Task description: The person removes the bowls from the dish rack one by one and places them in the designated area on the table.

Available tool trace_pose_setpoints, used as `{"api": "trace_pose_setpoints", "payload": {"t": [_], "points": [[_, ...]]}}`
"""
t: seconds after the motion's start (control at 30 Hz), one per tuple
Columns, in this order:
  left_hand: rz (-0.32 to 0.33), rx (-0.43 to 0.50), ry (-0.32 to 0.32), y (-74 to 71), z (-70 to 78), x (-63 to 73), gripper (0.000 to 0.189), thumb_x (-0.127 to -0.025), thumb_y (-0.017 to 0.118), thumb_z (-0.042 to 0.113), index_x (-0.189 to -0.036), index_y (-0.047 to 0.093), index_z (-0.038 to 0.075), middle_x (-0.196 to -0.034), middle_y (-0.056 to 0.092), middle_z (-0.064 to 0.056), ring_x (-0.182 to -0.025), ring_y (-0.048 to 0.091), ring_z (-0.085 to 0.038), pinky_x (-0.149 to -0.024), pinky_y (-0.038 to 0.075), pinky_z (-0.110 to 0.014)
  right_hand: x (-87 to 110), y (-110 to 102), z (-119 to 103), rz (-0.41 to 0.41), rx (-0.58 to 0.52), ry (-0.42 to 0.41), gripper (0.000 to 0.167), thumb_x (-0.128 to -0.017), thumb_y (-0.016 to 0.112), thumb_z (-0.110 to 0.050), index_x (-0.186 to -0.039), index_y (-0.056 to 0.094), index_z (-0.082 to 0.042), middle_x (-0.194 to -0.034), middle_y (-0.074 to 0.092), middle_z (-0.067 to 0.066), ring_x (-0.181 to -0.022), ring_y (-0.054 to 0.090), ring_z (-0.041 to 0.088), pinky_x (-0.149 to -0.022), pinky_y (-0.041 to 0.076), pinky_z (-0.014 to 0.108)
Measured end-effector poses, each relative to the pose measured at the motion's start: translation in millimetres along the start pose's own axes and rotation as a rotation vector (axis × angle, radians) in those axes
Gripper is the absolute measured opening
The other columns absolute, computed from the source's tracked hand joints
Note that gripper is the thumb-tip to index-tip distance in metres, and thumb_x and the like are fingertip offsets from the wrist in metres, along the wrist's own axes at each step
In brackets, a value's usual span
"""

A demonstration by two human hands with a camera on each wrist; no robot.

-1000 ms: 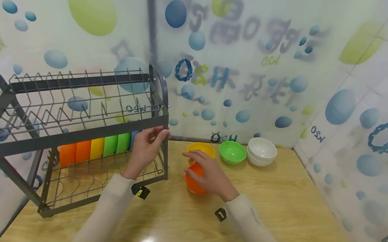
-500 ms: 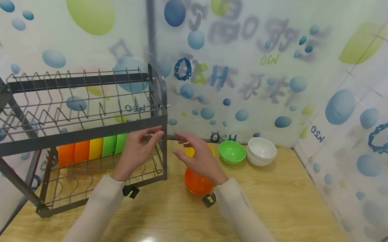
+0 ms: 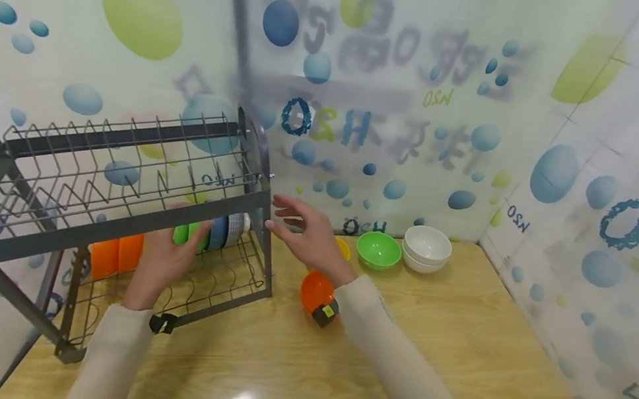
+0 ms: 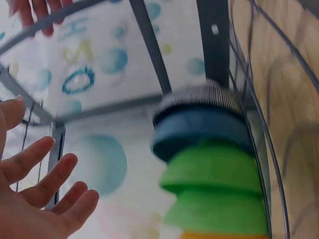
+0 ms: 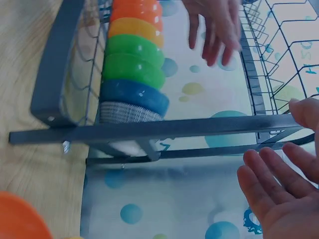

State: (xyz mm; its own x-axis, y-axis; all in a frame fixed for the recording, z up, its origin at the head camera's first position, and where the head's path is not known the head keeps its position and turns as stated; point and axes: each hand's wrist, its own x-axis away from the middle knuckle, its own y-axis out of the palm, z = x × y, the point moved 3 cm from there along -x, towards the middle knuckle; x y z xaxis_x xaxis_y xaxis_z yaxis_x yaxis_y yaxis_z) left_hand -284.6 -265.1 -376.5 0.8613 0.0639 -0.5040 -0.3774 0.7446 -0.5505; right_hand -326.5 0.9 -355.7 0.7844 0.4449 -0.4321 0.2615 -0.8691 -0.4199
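Reaching into a gray rack, left hand loose and free, near a row of bowls on its lower level, right hand unclenched by the rack's right end, 1 orange bowl farther right on the table.

In the head view, the left hand, its fingers partly hidden behind the front bar of the dish rack, covers the racked yellow bowl, while the right hand and wrist hide most of the table's yellow bowl and, with a black wrist device, part of an orange bowl. The rack's left end and both sleeves run off the picture, and grey wall lettering is too blurred to read. Both wrist views crop both hands, and the left one blurs the stacked bowls.
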Motion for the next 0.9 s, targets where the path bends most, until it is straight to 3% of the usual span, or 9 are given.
{"api": "trace_pose_setpoints", "payload": {"t": [0.07, 0.2, 0.43, 0.63, 0.73, 0.77, 0.83, 0.87, 0.9], "points": [[0.036, -0.008, -0.006, -10.7, -8.5, 3.0, 0.046, -0.103, 0.063, 0.035, -0.142, 0.057, 0.01, -0.149, 0.047, -0.024, -0.139, 0.042, -0.048, -0.111, 0.033, -0.072, -3.6, 2, -3, 0.005, -0.014, 0.018, 0.054, -0.101, 0.068, -0.029, -0.15, 0.052, -0.015, -0.144, 0.061, 0.005, -0.128, 0.062, 0.025, -0.111, 0.051, 0.041], [0.08, -0.037, -0.076, -30.9, -19.3, 9.8, 0.048, -0.105, 0.06, 0.031, -0.146, 0.054, 0.008, -0.148, 0.043, -0.026, -0.137, 0.041, -0.049, -0.109, 0.034, -0.072, -9.4, 6, -9, 0.019, -0.003, 0.027, 0.052, -0.101, 0.067, -0.028, -0.148, 0.053, -0.012, -0.137, 0.065, 0.007, -0.125, 0.064, 0.022, -0.109, 0.053, 0.036], [0.253, -0.191, -0.073, -58.6, -39.0, 18.5, 0.039, -0.102, 0.063, 0.013, -0.138, 0.06, 0.0, -0.135, 0.054, -0.031, -0.128, 0.043, -0.051, -0.107, 0.032, -0.071, -16.2, 12, -12, 0.061, 0.027, 0.015, 0.041, -0.102, 0.066, -0.024, -0.138, 0.061, -0.006, -0.121, 0.073, 0.012, -0.11, 0.071, 0.023, -0.096, 0.059, 0.03], [0.273, -0.21, -0.183, -77.6, -56.7, 27.1, 0.045, -0.103, 0.06, 0.018, -0.143, 0.056, -0.002, -0.14, 0.052, -0.034, -0.132, 0.045, -0.055, -0.111, 0.033, -0.071, -17.7, 11, -14, 0.084, 0.054, 0.005, 0.034, -0.102, 0.066, -0.022, -0.131, 0.065, -0.005, -0.117, 0.074, 0.012, -0.106, 0.073, 0.024, -0.091, 0.061, 0.03], [0.317, -0.237, -0.189, -85.3, -64.8, 30.2, 0.037, -0.102, 0.061, 0.02, -0.133, 0.062, -0.001, -0.109, 0.061, -0.033, -0.095, 0.061, -0.043, -0.089, 0.05, -0.05, -18.3, 11, -15, 0.075, 0.069, -0.001, 0.032, -0.102, 0.066, -0.022, -0.129, 0.065, -0.005, -0.116, 0.075, 0.012, -0.105, 0.073, 0.023, -0.092, 0.061, 0.03], [0.332, -0.251, -0.185, -87.5, -66.8, 31.1, 0.034, -0.101, 0.062, 0.02, -0.129, 0.063, 0.001, -0.099, 0.06, -0.027, -0.08, 0.059, -0.035, -0.077, 0.049, -0.042, -18.5, 12, -15, 0.073, 0.074, -0.003, 0.031, -0.102, 0.066, -0.022, -0.128, 0.065, -0.005, -0.116, 0.075, 0.011, -0.105, 0.073, 0.023, -0.092, 0.061, 0.03], [0.34, -0.267, -0.193, -91.3, -71.5, 32.8, 0.026, -0.1, 0.063, 0.02, -0.12, 0.062, 0.003, -0.082, 0.05, -0.018, -0.058, 0.043, -0.025, -0.057, 0.035, -0.034, -18.7, 12, -15, 0.071, 0.079, -0.002, 0.031, -0.102, 0.065, -0.023, -0.128, 0.065, -0.005, -0.116, 0.075, 0.011, -0.106, 0.072, 0.023, -0.093, 0.06, 0.03], [0.33, -0.271, -0.223, -92.6, -74.2, 34.0, 0.024, -0.101, 0.062, 0.022, -0.118, 0.058, 0.005, -0.079, 0.044, -0.015, -0.055, 0.035, -0.022, -0.054, 0.027, -0.033, -18.6, 13, -15, 0.072, 0.078, 0.001, 0.031, -0.102, 0.065, -0.023, -0.128, 0.065, -0.005, -0.117, 0.074, 0.011, -0.107, 0.072, 0.023, -0.093, 0.061, 0.03], [0.309, -0.274, -0.263, -93.8, -76.8, 35.2, 0.025, -0.102, 0.06, 0.024, -0.119, 0.056, 0.007, -0.082, 0.045, -0.013, -0.056, 0.037, -0.021, -0.052, 0.028, -0.033, -18.7, 13, -15, 0.073, 0.078, 0.003, 0.031, -0.102, 0.065, -0.023, -0.128, 0.065, -0.005, -0.117, 0.074, 0.011, -0.107, 0.072, 0.023, -0.093, 0.061, 0.031]]}}
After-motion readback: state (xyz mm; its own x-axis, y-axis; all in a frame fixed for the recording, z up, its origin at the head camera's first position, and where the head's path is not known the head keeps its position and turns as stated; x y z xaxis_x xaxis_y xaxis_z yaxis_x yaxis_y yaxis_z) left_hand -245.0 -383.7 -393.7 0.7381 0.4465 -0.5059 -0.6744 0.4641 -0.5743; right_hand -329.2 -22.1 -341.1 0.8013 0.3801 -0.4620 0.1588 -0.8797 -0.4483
